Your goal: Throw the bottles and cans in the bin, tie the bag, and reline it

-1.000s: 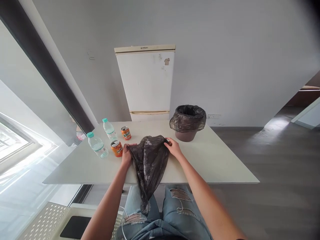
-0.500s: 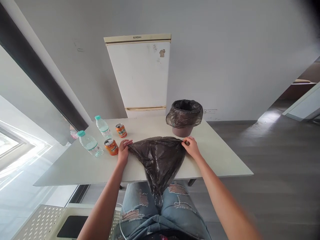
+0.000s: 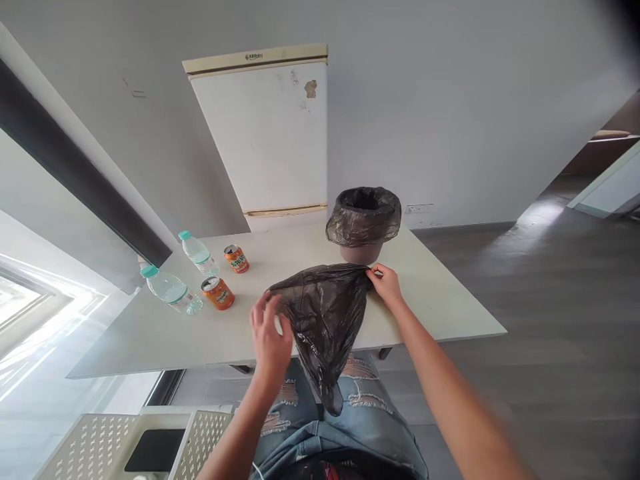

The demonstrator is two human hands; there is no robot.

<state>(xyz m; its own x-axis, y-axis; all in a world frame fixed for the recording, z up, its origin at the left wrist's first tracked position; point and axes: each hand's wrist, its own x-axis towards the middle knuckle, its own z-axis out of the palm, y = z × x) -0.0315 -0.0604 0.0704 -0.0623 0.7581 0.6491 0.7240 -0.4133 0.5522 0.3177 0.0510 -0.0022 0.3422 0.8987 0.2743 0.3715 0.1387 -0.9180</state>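
A black plastic garbage bag (image 3: 325, 307) is spread over the table's front edge, its narrow lower end hanging over my lap. My right hand (image 3: 386, 283) pinches the bag's upper right corner between thumb and fingers. At the bag's left edge is my left hand (image 3: 271, 330), its fingers curved and apart with nothing gripped; whether the fingertips touch the plastic I cannot tell. Behind the bag stands a trash can (image 3: 361, 253) lined with another dark bag (image 3: 367, 217) folded over its rim.
On the table (image 3: 440, 300), to the left, stand two orange cans (image 3: 218, 293) and two clear bottles with teal caps (image 3: 175, 291). A white fridge (image 3: 270, 140) is against the wall. A perforated cream container (image 3: 95, 440) holding a dark flat object (image 3: 155, 450) sits at lower left.
My left hand has let go of the bag's left corner and moved right and toward me, opening its fingers. My right hand still holds its corner. The camera view has shifted slightly.
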